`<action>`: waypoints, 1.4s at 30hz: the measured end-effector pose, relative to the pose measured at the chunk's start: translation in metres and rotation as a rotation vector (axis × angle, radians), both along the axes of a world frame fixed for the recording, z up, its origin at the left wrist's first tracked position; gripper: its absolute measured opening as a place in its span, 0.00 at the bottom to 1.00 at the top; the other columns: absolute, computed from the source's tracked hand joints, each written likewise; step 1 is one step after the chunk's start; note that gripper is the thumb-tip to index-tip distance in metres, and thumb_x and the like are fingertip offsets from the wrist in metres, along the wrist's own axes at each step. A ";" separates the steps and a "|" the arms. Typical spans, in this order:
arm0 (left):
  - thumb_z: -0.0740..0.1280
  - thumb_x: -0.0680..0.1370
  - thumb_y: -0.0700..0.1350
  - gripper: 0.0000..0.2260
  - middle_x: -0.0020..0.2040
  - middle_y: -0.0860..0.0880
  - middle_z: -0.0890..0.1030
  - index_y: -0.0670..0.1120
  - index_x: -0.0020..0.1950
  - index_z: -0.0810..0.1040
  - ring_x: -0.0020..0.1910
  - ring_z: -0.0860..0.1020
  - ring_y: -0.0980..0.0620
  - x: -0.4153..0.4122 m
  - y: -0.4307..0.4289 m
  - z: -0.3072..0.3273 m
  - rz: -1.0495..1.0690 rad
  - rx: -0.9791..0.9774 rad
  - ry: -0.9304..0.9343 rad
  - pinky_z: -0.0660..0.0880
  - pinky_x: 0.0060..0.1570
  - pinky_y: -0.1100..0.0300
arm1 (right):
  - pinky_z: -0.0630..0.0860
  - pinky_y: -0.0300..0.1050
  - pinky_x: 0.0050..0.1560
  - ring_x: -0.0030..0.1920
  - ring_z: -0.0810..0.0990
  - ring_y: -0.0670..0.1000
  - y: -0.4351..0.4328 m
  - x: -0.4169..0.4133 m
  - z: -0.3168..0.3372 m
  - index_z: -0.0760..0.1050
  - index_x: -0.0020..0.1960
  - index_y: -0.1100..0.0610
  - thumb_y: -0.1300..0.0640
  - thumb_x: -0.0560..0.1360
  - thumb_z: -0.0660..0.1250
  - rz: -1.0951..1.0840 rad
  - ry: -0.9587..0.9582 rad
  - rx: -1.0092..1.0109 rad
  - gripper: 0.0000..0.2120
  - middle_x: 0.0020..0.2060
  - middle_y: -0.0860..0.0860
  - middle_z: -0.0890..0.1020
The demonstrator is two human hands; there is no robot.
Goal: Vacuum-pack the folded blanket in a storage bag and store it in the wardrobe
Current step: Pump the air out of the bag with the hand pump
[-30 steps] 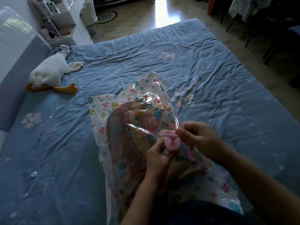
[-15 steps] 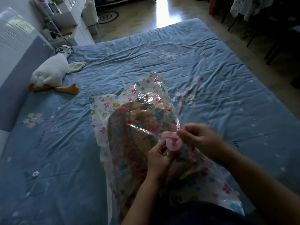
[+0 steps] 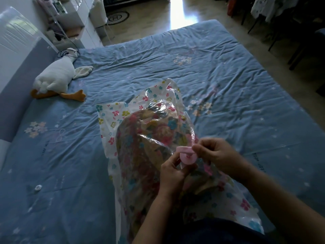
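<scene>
L hand [image 3: 173,175] grips pink valve [image 3: 187,157] on bag [image 3: 112,115]; R hand [image 3: 218,155] pinches, prob., its cap [image 3: 184,149].

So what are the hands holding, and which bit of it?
The pink valve on the storage bag. The left hand pinches its round base from below; the right hand pinches the right end of its cap on top.

single view only, taken from head height at near edge of bed [image 3: 228,76]. camera pitched forward and down; wide angle, bed edges bowed. left hand [image 3: 171,175] and right hand [image 3: 219,155] seen nearest, low centre, at pink valve [image 3: 187,155] of storage bag [image 3: 144,138]. headboard [image 3: 14,85] and plush goose [image 3: 56,74] caught at left, floor [image 3: 149,23] beyond far end of bed.
</scene>
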State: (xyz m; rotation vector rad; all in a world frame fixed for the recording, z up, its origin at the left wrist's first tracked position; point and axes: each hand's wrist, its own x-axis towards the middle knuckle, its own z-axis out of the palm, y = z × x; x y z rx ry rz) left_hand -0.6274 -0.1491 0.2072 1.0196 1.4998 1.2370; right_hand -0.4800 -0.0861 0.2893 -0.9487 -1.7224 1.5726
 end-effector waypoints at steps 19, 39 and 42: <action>0.77 0.70 0.38 0.19 0.54 0.51 0.85 0.46 0.60 0.81 0.56 0.82 0.52 -0.001 -0.002 0.000 -0.013 0.014 -0.015 0.78 0.58 0.55 | 0.67 0.33 0.26 0.24 0.70 0.44 -0.002 0.002 0.040 0.76 0.32 0.56 0.51 0.73 0.68 0.020 0.138 0.045 0.14 0.23 0.48 0.74; 0.78 0.69 0.39 0.21 0.55 0.54 0.85 0.49 0.60 0.82 0.57 0.81 0.53 0.004 -0.001 -0.002 0.007 0.006 0.002 0.77 0.60 0.53 | 0.68 0.35 0.28 0.26 0.70 0.45 0.004 0.006 0.049 0.76 0.32 0.55 0.47 0.72 0.69 0.075 0.249 0.053 0.15 0.25 0.50 0.73; 0.78 0.69 0.40 0.18 0.54 0.52 0.85 0.52 0.57 0.83 0.57 0.82 0.50 0.005 -0.001 -0.002 0.007 0.007 0.016 0.76 0.60 0.44 | 0.68 0.40 0.29 0.25 0.70 0.44 0.004 0.004 0.000 0.75 0.33 0.61 0.47 0.72 0.68 0.046 -0.100 0.015 0.18 0.23 0.49 0.74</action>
